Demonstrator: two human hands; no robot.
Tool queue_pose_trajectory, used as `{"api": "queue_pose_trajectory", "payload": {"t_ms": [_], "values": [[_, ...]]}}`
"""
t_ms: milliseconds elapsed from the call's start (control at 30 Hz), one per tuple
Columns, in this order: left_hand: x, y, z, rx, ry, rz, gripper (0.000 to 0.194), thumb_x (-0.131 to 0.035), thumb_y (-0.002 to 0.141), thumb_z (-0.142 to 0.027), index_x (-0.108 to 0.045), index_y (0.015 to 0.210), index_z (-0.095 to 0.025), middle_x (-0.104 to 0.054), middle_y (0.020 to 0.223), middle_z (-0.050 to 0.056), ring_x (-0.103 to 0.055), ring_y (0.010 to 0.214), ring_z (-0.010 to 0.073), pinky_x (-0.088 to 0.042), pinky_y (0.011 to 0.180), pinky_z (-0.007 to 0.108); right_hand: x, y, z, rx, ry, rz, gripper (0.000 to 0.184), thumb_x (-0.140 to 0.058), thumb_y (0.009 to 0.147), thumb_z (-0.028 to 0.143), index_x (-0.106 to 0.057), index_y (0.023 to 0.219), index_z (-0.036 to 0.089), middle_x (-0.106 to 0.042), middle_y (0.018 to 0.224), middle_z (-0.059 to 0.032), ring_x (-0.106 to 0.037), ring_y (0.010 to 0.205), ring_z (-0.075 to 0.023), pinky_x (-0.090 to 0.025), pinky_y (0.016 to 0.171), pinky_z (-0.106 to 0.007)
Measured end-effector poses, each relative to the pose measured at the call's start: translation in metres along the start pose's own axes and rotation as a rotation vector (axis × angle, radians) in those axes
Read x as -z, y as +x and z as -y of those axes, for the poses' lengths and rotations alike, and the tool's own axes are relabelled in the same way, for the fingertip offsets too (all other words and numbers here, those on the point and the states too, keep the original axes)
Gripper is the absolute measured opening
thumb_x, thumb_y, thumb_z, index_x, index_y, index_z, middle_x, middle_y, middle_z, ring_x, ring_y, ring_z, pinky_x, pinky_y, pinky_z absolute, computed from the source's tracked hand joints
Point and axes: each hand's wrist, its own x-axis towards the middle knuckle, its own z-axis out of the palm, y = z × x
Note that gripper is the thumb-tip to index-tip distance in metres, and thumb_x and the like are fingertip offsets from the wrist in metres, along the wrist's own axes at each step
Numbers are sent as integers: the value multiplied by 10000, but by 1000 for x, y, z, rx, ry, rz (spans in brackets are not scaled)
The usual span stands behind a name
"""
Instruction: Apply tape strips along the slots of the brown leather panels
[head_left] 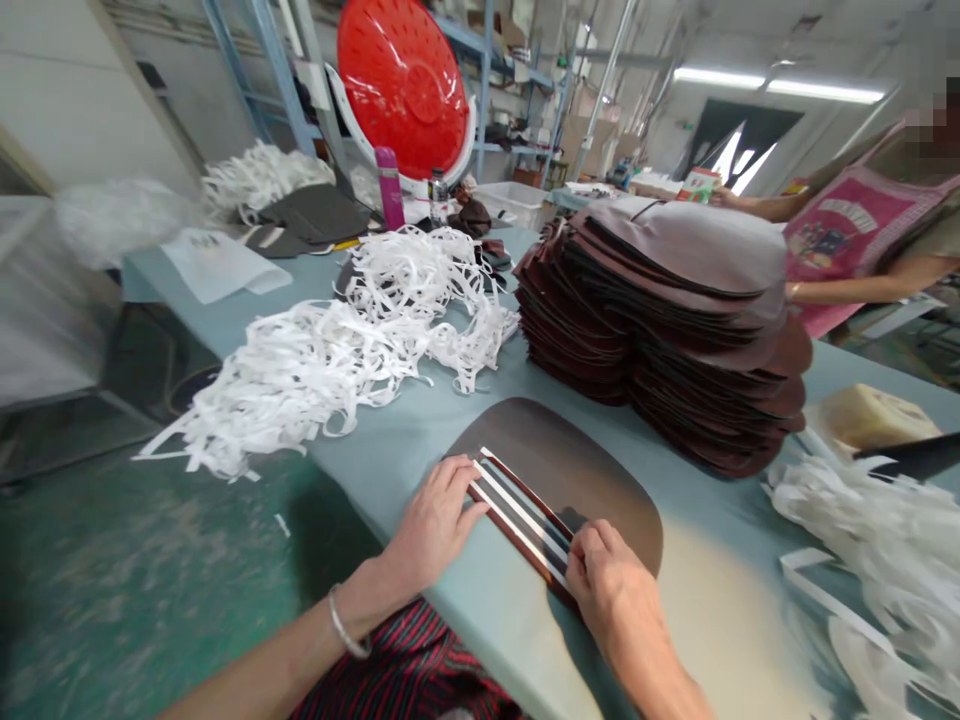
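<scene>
A dark brown rounded leather panel (pixel 581 465) lies flat on the table at its front edge. White strips (pixel 517 508) run along its near side, beside narrow reddish-brown edges. My left hand (pixel 439 515) rests on the far left end of these strips, its fingers stretched out and the thumb apart. At the other end my right hand (pixel 615 590) is closed, thumb and fingers pinched at the strip and panel edge. Its fingertips hide exactly what they grip there.
A tall stack of brown leather panels (pixel 667 310) stands behind the work. Heaps of white strips (pixel 300 365) lie at left, with more strips (pixel 877 540) at right. A red round fan-like object (pixel 405 90) and a purple bottle (pixel 389 188) stand behind. A person in a pink apron (pixel 862 235) is at right.
</scene>
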Motion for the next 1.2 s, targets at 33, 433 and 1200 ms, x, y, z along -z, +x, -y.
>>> {"api": "queue_pose_trajectory", "payload": {"t_ms": [33,433,1200], "values": [[1,0,-1,2,-3,2,264,-538,902,-247,-522,1161,-198,-532,1218,102,-479,1230,247,-421,1067,453,0,-1,-2,7,33,-23,134,-488,873,153,-539,759,203,-601,781,-31,-601,713,-189,-429,645,-289],[1,0,-3,18,-45,-10,288,-518,897,-205,-500,1185,-185,-531,1224,119,-478,1215,256,-433,1039,458,-13,51,67,9,263,-99,228,-440,923,108,-657,913,177,-637,898,-87,-598,817,-211,-459,758,-317],[-1,0,24,-267,232,105,391,-407,958,-196,-477,1341,-159,-550,1350,78,-431,1294,239,-381,1115,435,-21,-70,-15,267,16,-204,294,-373,926,79,-565,1148,88,-557,1047,-149,-466,918,-260,-441,765,-396]]}}
